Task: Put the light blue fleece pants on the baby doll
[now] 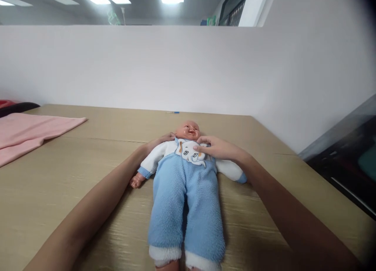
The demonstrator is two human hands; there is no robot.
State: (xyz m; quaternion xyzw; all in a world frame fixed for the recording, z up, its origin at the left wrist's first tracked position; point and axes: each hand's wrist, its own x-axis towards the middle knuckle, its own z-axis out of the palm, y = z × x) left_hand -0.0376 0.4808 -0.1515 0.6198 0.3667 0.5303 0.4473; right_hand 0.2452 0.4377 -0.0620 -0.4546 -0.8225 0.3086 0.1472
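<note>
A baby doll [185, 185] lies on its back on the wooden table [58, 185], head away from me, dressed in a fleecy blue and white romper with an elephant patch on the chest. My left hand [160, 140] rests at the doll's shoulder by the collar, fingers curled onto the white sleeve top. My right hand [216, 147] lies on the other shoulder, with its fingertips pinching the fabric beside the elephant patch. The doll's bare hand [136, 181] sticks out of the sleeve next to my left forearm.
A folded pink cloth [26, 136] lies at the table's far left. A white partition wall [176, 67] stands behind the table. A dark slanted panel [346, 153] sits off the right edge.
</note>
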